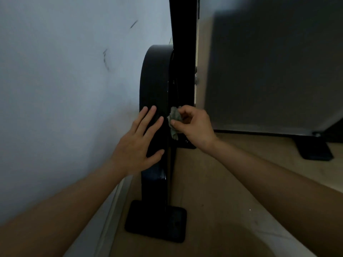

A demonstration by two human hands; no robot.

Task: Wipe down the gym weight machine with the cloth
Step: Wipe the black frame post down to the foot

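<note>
Head view: a crumpled cloth meets the black frame of a gym weight machine, low down near the floor.

The grey-green cloth (174, 122), bunched small, is pinched between thumb and curled fingers of the right hand (194, 127) and pressed to the narrow edge of the curved black frame leg (156, 80), apparently so that the wad can reach the tight seam where the leg meets the upright post (183, 25). The left hand (138, 143) lies flat with fingers straight and spread on the leg's broad glossy face, holding nothing, seemingly to brace the person while reaching down. Below, the leg ends in a rubber-like foot pad (157, 221) on the tan floor (213, 182). A pale, scuffed wall (65, 80) stands just beside the machine at left; a grey shroud panel (269, 71) rises at right. Much of the frame appears not yet wiped.
</note>
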